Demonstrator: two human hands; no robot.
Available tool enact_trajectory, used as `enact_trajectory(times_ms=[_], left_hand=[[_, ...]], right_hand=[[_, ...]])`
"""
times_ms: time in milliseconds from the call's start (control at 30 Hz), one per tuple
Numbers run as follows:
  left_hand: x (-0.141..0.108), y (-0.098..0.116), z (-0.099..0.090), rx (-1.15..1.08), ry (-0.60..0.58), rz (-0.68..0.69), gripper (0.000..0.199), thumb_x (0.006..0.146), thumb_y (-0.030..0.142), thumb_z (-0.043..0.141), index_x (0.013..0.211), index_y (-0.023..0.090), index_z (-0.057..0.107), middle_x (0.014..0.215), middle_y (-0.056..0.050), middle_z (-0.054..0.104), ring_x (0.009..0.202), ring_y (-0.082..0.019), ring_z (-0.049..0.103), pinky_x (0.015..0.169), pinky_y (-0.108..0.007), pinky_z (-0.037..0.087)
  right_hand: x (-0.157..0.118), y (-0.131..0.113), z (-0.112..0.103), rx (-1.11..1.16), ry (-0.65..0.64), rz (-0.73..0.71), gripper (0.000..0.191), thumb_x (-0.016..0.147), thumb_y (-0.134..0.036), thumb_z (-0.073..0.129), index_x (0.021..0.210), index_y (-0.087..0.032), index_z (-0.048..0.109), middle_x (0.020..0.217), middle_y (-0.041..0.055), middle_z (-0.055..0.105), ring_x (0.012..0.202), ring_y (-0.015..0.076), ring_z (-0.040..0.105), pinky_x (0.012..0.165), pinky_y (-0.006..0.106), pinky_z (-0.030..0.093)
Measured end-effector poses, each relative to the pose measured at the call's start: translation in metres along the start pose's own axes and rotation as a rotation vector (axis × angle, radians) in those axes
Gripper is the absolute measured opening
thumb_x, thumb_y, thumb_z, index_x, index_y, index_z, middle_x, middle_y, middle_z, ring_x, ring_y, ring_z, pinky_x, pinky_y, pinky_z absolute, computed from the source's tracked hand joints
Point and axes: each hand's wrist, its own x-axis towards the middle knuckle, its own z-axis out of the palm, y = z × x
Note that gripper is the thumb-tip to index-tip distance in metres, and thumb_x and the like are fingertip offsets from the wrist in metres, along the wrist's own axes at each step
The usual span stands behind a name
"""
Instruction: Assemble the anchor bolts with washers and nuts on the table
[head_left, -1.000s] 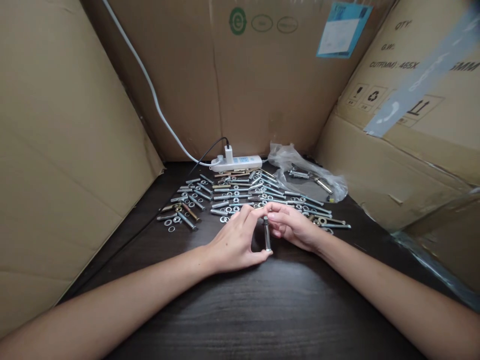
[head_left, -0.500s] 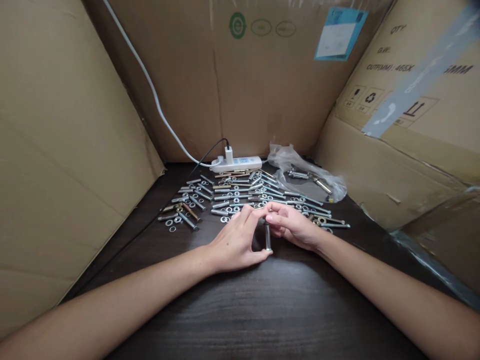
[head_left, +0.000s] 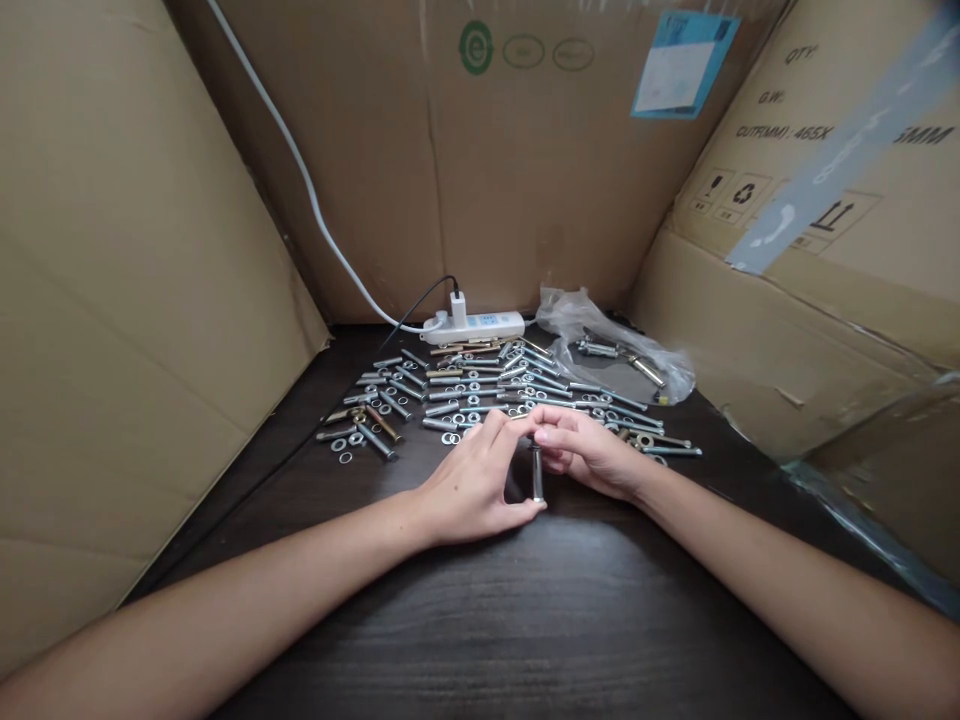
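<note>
Silvery steel, a bolt (head_left: 537, 478) stands nearly upright over the dark table (head_left: 525, 620), well in from its left and right edges. The left hand (head_left: 465, 488) is clamped on it lengthwise, thumb under the lower end, fingers arched to the top. The right hand (head_left: 591, 455) pinches the upper end, which its fingers partly hide. Beyond, loose bolts and washers (head_left: 465, 392) spread toward the far edge, where a power strip (head_left: 495, 325) lies near a plastic bag (head_left: 570, 312).
</note>
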Motion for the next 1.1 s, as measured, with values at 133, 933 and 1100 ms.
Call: enact_trajectory(times_ms=[133,933,1100], left_hand=[[0.0002,0.0,-0.0002,-0.018,0.013,0.004,0.07,0.07,0.032,0.068,0.127,0.022,0.03,0.107,-0.007,0.045,0.097,-0.024,0.048,0.087,-0.042,0.045],[-0.0003,0.0,-0.0002,0.028,-0.014,-0.001,0.07,0.071,0.035,0.067,0.128,0.021,0.028,0.103,-0.007,0.044,0.09,-0.022,0.048,0.084,-0.04,0.045],[-0.0005,-0.0013,0.0007,0.02,-0.007,0.016,0.066,0.072,0.035,0.067,0.124,0.02,0.03,0.109,-0.008,0.045,0.095,-0.023,0.047,0.085,-0.04,0.044]], right_hand=[[0.0004,0.0005,-0.0007,0.059,0.034,0.016,0.017,0.074,-0.026,0.066,0.084,-0.016,0.058,0.061,-0.0042,0.046,0.051,0.0059,0.039,0.048,0.018,0.033],[0.0008,0.0006,-0.0022,0.035,0.013,0.009,0.011,0.074,-0.021,0.063,0.082,-0.013,0.062,0.066,-0.0012,0.051,0.052,0.0063,0.042,0.047,0.019,0.034],[-0.0001,0.0004,0.0001,0.043,0.007,-0.004,0.016,0.074,-0.025,0.067,0.078,-0.016,0.055,0.061,-0.0042,0.046,0.051,0.0054,0.04,0.049,0.017,0.034]])
